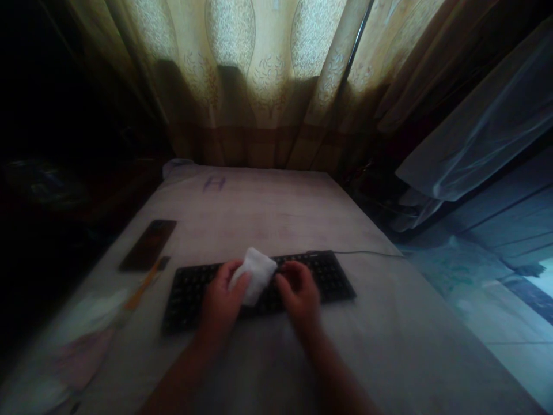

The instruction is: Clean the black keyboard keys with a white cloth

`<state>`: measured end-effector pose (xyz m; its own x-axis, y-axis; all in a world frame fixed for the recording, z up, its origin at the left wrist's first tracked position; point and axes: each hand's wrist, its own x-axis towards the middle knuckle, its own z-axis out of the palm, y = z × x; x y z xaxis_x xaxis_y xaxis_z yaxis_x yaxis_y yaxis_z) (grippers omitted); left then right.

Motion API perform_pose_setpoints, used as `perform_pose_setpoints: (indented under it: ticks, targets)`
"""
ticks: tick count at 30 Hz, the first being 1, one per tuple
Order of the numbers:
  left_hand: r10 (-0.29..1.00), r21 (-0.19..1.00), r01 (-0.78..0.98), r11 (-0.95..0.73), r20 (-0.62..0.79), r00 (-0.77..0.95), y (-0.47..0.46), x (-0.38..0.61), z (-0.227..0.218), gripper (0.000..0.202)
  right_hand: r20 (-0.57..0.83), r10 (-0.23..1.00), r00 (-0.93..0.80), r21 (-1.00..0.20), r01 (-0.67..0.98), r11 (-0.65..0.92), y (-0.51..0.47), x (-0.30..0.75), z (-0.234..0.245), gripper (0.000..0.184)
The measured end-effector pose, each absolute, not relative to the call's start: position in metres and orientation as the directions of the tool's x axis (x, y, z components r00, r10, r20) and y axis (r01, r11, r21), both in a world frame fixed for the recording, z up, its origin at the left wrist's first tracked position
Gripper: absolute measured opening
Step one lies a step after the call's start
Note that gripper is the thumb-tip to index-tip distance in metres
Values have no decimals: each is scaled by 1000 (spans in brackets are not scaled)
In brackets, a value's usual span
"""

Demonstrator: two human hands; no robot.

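A black keyboard (332,276) lies across the cloth-covered table (268,213) in front of me. My left hand (220,302) is closed on a folded white cloth (256,272) and holds it over the middle keys. Just to the right, my right hand (300,291) rests on the keys with its fingers curled, touching the cloth's edge. The keyboard's cable (367,252) runs off to the right.
A dark phone (149,244) lies at the left of the table. An orange-handled tool (142,286) and white and pink cloths (86,334) sit at the front left. Patterned curtains (268,80) hang behind. The table's right edge drops to a bluish floor.
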<state>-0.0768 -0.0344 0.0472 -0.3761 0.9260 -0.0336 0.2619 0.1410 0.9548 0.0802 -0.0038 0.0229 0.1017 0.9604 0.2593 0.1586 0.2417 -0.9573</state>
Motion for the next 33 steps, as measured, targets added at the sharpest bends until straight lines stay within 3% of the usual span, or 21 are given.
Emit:
perform_pose_setpoints:
  ticks: [2, 5, 9, 14, 18, 24, 26, 29, 33]
  targets:
    - [913, 955, 260, 139, -22, -407, -36, -74, 47, 46, 425, 898, 111, -885, 261, 387, -8, 79, 27, 12]
    - [913, 967, 235, 102, 2, -407, -39, -66, 48, 40, 458, 889, -8, -860, 250, 446, -13, 75, 32, 17]
    - [930, 988, 141, 65, -9, -368, -45, -55, 53, 34, 306, 951, -43, -941, 139, 309, -15, 70, 32, 23]
    - [942, 987, -61, 149, -161, -294, -48, -49, 53, 38, 69, 995, -74, -997, -20, 68, -14, 71, 33, 26]
    - [944, 982, -39, 183, -187, -271, -48, -53, 46, 40, -31, 996, -86, -994, -104, -40, -14, 72, 35, 22]
    - [960, 979, 179, 98, -46, -276, -49, -58, 56, 53, 103, 985, -136, -994, 18, 106, -18, 74, 42, 15]
    - [971, 979, 181, 93, -49, -235, -47, -59, 64, 44, 144, 970, -197, -983, 82, 163, -19, 77, 43, 15]
    - [973, 984, 101, 148, -127, -193, -43, -61, 71, 30, 165, 955, -247, -975, 105, 196, -19, 79, 39, 16]
    - [940, 957, -104, 269, -285, -187, -39, -61, 69, 32, 238, 952, -194, -947, 173, 272, -20, 78, 29, 18]
